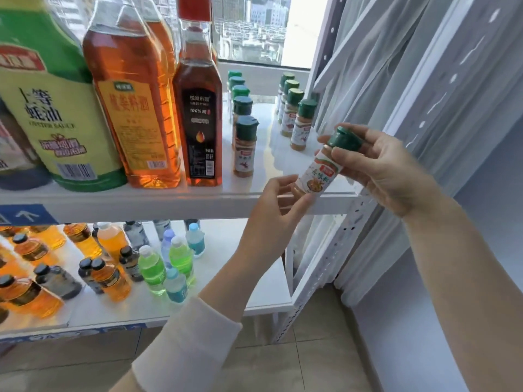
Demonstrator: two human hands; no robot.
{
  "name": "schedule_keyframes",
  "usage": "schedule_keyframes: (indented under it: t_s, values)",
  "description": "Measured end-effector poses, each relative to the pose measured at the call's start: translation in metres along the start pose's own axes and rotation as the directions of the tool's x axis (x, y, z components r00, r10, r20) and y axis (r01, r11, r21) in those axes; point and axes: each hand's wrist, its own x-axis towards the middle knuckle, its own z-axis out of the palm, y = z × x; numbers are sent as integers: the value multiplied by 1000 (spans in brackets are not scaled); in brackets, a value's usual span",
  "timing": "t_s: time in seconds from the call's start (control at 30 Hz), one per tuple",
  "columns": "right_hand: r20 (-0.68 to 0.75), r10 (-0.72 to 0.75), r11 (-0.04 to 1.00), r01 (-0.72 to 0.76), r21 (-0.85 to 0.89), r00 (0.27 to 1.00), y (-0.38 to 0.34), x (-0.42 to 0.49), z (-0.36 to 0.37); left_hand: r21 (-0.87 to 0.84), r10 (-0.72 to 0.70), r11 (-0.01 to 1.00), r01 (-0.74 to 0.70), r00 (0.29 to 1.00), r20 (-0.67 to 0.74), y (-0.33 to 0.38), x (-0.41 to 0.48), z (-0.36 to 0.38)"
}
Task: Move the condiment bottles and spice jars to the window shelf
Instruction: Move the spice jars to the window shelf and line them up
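"Where's the spice jar (319,171)?"

"Tilted between both hands, over the shelf edge (198,198). Right hand (379,168) pinches below the green cap (345,138); left hand (271,205), half curled, cups its base."

"Tricky?"

"Light, stiff, slick, I'd guess. Grip the body, not the cap."

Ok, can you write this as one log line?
right hand: grips green-capped spice jar by cap | left hand: holds its base | jar: tilted, not yet on white window shelf
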Motion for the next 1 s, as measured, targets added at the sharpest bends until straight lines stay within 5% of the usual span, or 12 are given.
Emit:
schedule_keyframes:
  t_s: [0.1, 0.3, 0.53, 1.0]
  values:
    - [18, -35, 998, 36, -57, 999, 5, 33, -13, 108, 54, 994, -31, 974, -222, -3, 20, 5]
    - [84, -74, 993, 81, -87, 994, 26, 85, -28, 389, 252, 921, -22, 795, -552, -26, 44, 17]
    - [142, -107, 975, 132, -176, 984, 47, 113, -30, 381, 193, 919, 96, 734, -651, -37, 59, 22]
    - [71, -120, 992, 123, -43, 990, 77, 101, -27, 454, 120, 868, 200, 803, -583, -45, 85, -3]
